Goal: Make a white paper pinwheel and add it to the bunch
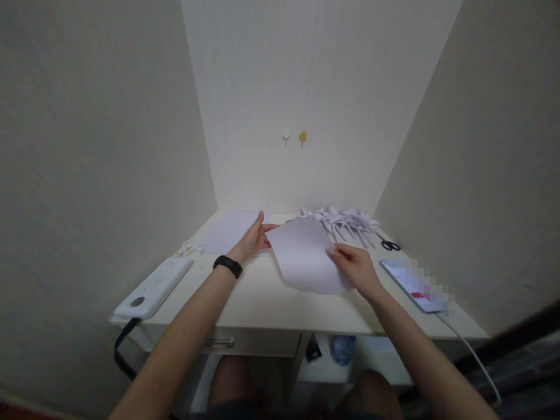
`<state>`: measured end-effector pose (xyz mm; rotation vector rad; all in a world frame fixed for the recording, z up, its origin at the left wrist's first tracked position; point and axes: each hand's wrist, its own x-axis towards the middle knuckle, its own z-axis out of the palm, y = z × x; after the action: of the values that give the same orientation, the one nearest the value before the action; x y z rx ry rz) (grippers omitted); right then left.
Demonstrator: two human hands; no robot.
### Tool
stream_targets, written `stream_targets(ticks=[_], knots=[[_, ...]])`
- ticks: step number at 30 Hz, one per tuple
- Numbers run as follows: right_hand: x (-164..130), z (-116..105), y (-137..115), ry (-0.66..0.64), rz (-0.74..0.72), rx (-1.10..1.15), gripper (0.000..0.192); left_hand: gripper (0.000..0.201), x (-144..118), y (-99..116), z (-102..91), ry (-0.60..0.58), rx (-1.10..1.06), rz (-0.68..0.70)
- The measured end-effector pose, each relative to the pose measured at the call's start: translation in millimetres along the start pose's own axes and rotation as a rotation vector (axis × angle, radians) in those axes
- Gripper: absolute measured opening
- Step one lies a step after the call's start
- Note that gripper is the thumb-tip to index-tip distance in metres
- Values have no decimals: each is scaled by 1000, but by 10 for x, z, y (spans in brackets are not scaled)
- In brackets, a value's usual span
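Observation:
A white sheet of paper (304, 256) is raised over the desk, slightly curved. My right hand (356, 267) pinches its right edge between thumb and fingers. At the sheet's upper left corner is my left hand (254, 238), thumb stretched up and apart from the fingers. Some of those fingers reach to the corner, and their tips are partly hidden by the sheet. A black band (228, 266) circles my left wrist. Behind my left hand, more white paper (223, 230) lies flat on the desk.
Folded white paper strips (343, 220) are heaped at the back right, beside black-handled scissors (391, 245). A phone (411, 284) with a white cable lies on the right. On the left are a white flat device (155, 287) and small white scraps (188, 249). Walls enclose the desk (249, 303).

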<state>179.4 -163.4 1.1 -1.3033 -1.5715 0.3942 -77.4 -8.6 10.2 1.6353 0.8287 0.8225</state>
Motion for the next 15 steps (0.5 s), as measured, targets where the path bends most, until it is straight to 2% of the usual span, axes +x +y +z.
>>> stream_targets(ticks=[1, 2, 4, 6, 8, 10, 13, 15], knots=[[166, 39, 34, -12, 92, 119, 39, 95, 13, 19, 76, -80, -159, 13], [312, 97, 80, -10, 185, 255, 45, 98, 29, 22, 144, -108, -296, 29], [525, 239, 191, 0, 322, 424, 54, 91, 66, -20, 253, -102, -461, 24], [617, 345, 296, 11, 351, 439, 56, 69, 103, -105, 316, 22, -474, -1], [585, 344, 376, 14, 362, 396, 58, 49, 127, -194, 331, 155, -437, -4], [445, 212, 426, 15, 343, 218, 59, 39, 132, -255, 310, 230, -431, 0], [107, -126, 463, -15, 154, -441, 50, 28, 116, -269, 253, 297, -498, -6], [-127, -337, 474, -126, 89, -715, 44, 25, 108, -249, 225, 357, -549, -9]])
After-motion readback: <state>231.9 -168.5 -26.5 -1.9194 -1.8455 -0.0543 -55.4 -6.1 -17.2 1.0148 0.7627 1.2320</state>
